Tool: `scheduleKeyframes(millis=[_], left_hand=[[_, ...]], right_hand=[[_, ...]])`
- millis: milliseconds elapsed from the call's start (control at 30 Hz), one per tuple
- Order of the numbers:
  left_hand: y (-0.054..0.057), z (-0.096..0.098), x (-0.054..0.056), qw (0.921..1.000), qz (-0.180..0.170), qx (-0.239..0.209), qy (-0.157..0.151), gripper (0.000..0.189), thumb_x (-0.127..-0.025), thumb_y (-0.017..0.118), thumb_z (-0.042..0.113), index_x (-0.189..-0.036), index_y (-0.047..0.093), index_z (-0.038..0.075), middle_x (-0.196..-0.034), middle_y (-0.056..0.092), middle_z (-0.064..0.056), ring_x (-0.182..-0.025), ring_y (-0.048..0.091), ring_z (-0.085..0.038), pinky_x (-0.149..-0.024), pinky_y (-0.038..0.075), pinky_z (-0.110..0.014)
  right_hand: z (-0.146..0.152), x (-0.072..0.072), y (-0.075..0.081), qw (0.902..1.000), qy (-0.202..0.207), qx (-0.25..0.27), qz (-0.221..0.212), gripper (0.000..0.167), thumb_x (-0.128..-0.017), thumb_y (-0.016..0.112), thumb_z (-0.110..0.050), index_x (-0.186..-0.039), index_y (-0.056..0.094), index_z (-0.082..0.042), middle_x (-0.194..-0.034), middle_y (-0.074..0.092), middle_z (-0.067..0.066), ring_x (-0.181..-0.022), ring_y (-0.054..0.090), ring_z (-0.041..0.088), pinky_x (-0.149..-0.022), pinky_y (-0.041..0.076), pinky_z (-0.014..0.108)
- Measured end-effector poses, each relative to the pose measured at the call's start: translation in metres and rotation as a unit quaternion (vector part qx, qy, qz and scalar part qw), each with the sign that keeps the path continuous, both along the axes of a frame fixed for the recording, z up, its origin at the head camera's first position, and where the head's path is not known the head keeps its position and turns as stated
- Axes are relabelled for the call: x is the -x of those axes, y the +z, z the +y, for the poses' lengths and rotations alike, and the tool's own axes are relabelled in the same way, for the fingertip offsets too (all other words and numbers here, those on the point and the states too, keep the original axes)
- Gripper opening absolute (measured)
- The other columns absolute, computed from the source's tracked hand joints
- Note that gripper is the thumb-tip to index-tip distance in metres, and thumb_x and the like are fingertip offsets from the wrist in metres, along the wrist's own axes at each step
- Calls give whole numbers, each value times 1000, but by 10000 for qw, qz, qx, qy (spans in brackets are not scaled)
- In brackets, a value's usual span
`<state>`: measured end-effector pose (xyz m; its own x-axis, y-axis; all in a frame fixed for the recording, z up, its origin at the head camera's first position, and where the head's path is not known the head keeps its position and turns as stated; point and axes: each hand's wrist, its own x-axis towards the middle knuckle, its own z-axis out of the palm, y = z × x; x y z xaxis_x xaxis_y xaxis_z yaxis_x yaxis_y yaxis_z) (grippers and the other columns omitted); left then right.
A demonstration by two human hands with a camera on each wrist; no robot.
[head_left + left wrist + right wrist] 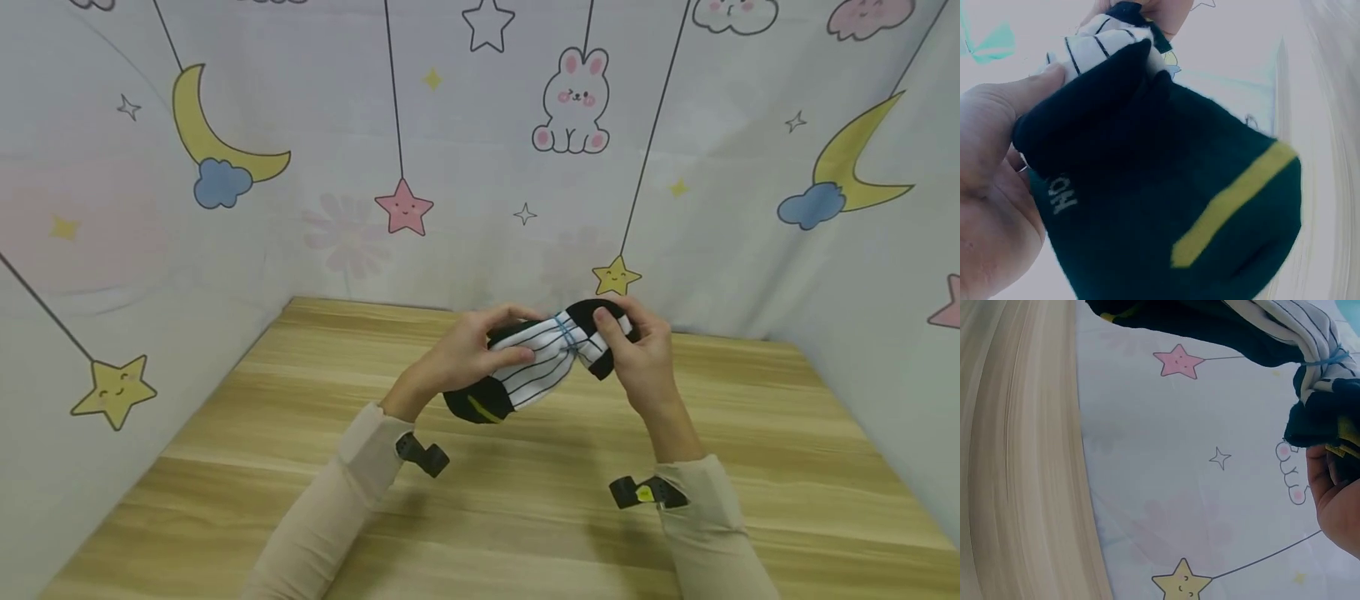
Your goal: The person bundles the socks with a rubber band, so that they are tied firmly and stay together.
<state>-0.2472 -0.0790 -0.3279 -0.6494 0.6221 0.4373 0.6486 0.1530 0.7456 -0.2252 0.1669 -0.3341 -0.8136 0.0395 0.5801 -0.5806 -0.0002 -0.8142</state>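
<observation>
A bundle of socks point(534, 375), white with thin black stripes and black ends, is held above the table between both hands. A thin blue band point(566, 332) cinches it near its right end. My left hand point(465, 354) grips the longer part, thumb lying over the striped fabric. With thumb and fingers, my right hand point(643, 354) holds the short dark end beyond the band. In the left wrist view, the dark sock end point(1147, 200) carries a yellow stripe and pale lettering, partly covered by a fold. The right wrist view shows the blue band point(1329, 359) gathering the fabric.
Below the hands lies a wood-grain table point(525, 517). Pale fabric walls point(480, 133) printed with stars, moons and a rabbit enclose it at the back and sides. Small black devices point(423, 457) are strapped on both sleeved wrists.
</observation>
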Motion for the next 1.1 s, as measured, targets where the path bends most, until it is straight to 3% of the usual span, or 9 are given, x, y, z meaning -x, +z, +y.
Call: scheduleKeyframes(millis=[167, 400, 667, 833, 967, 1100], left_hand=[[-4, 0, 3, 9996, -269, 87, -88, 41, -95, 70, 16, -133, 54, 13, -116, 66, -12, -92, 67, -21, -71, 59, -35], [-7, 2, 5, 9969, -466, 309, -553, 62, -97, 67, 17, -152, 37, 21, -125, 63, -12, -97, 66, -22, -74, 59, -34], [-11, -6, 10, 9917, -507, 734, -929, 75, -98, 64, 10, -158, 24, 28, -135, 55, -11, -108, 64, -20, -86, 55, -34], [-9, -15, 14, 9915, -463, 772, -942, 59, -102, 58, 11, -152, 33, 27, -130, 59, -12, -107, 64, -21, -88, 55, -36], [-4, -23, 15, 9931, -134, 849, -800, 39, -102, 57, 11, -139, 48, 22, -129, 60, -8, -108, 61, -20, -92, 51, -37], [-2, -27, 17, 9943, -58, 832, -668, 31, -102, 56, 10, -131, 54, 20, -131, 58, -6, -110, 59, -21, -95, 49, -40]], right_hand=[[2, 3, -4, 9997, 123, -80, -186, 16, -98, 64, -6, -109, 67, 4, -90, 68, 5, -67, 65, 13, -51, 55, 27], [6, 4, -3, 9986, -147, 237, -454, 9, -98, 64, -9, -102, 72, -13, -90, 67, 4, -68, 63, 11, -52, 54, 25], [15, 4, -1, 9952, -536, 542, -612, 9, -98, 65, -15, -103, 71, -10, -95, 65, 5, -77, 60, 13, -62, 54, 22], [23, 5, 0, 9951, -386, 89, -905, 12, -99, 65, -17, -105, 69, -7, -94, 64, 3, -74, 63, 11, -61, 56, 23], [30, 6, -1, 9919, -187, -648, -1076, 19, -100, 63, -18, -110, 66, -2, -93, 63, 3, -71, 63, 11, -59, 56, 24], [37, 8, -1, 9838, 158, -1238, -1291, 29, -102, 60, -23, -124, 62, -6, -105, 62, 10, -77, 65, 15, -62, 57, 29]])
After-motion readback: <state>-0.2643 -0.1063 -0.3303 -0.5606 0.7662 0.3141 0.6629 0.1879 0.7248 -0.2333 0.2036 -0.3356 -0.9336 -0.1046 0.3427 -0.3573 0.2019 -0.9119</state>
